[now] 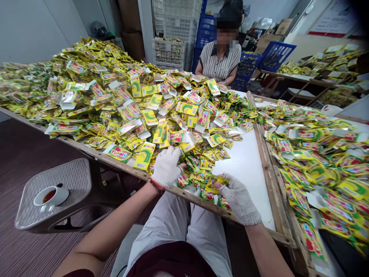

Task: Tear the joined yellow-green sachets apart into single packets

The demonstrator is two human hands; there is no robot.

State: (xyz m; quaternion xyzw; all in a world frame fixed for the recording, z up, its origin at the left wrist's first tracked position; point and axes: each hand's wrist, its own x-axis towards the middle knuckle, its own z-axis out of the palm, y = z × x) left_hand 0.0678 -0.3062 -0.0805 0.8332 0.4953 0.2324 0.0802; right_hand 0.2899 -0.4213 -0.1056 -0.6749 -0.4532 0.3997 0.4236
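My left hand [166,166], in a white fingerless glove, rests palm down on the near edge of a big heap of yellow-green sachets [121,96], its fingers curled over a few small packets. My right hand [238,198], gloved the same way, pinches a small stack of sachets [215,182] between thumb and fingers just above the table's wooden front rim [196,198]. Flattened yellow cartons [145,154] lie mixed into the heap close to my left hand.
A bare white patch of table [248,165] lies right of my hands. A second table [317,154] at the right holds more sachets. A person in a striped shirt [220,61] sits opposite. A stool with a cup of tea [52,195] stands at my left. Crates are stacked behind.
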